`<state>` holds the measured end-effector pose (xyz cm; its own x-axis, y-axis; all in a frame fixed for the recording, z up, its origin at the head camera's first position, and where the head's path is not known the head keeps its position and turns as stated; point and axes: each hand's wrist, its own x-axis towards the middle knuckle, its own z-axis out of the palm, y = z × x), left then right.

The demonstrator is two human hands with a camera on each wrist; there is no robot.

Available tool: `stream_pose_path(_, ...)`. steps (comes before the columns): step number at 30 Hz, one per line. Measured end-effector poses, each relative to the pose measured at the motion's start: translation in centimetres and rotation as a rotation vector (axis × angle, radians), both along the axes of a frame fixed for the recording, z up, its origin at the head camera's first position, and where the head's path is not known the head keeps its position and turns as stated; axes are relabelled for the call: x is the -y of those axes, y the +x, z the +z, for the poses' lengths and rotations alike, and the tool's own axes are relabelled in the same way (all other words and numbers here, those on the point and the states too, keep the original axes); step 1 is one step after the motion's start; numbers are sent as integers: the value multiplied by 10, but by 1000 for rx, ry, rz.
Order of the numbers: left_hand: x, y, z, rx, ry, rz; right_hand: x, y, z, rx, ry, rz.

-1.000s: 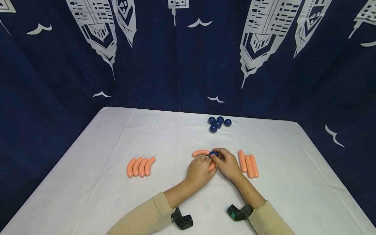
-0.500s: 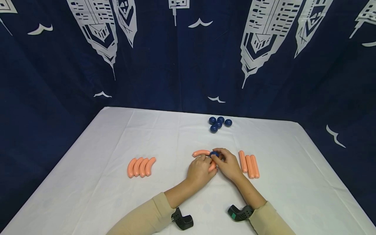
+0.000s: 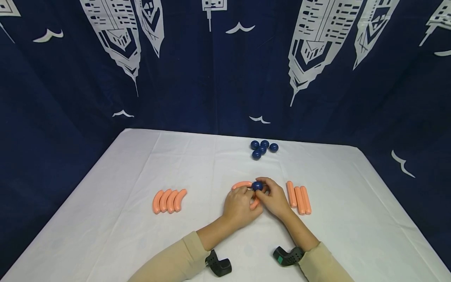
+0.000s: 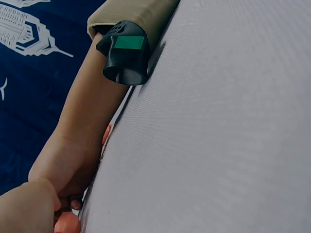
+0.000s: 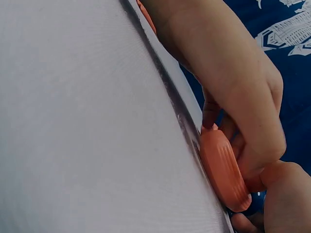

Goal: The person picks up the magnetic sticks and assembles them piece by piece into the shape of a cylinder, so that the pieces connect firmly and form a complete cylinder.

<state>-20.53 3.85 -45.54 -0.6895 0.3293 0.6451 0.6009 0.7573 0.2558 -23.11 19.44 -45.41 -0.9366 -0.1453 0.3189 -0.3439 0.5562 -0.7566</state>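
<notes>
In the head view, my right hand (image 3: 276,199) holds a blue ball (image 3: 257,185) between thumb and fingers. A curved orange sausage (image 3: 242,183) lies left of the ball, its left end close to my left knuckles. My left hand (image 3: 240,206), fingers curled, grips a second curved sausage (image 3: 254,203) below the ball. The right wrist view shows this sausage (image 5: 223,170) between the fingers of my left hand (image 5: 243,97), beside my right hand (image 5: 290,199). In the left wrist view, my left hand (image 4: 26,208) is near a sausage end (image 4: 67,223); its fingertips are hidden.
Several curved sausages (image 3: 170,201) lie side by side at the left of the white table (image 3: 105,243). Several straight sausages (image 3: 300,199) lie just right of my right hand. Several blue balls (image 3: 256,154) are grouped near the back edge, before a dark blue curtain (image 3: 197,86).
My left hand and the lower sausage have shifted slightly. My right thumb has moved down a little, and more of the blue ball shows. The left end of the upper sausage has moved slightly.
</notes>
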Motion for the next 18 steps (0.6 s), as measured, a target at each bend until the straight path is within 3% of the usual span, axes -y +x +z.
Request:
stream_pose_path(6, 2, -1, 2, 31, 86, 12, 0, 0, 0, 17, -26, -10)
stream_pose_path(12, 4, -1, 2, 128, 64, 100, 1, 1, 1, 10, -34, -10)
stream_pose_path(18, 3, -2, 0, 223, 80, 102, 1, 2, 2, 28, -32, -14)
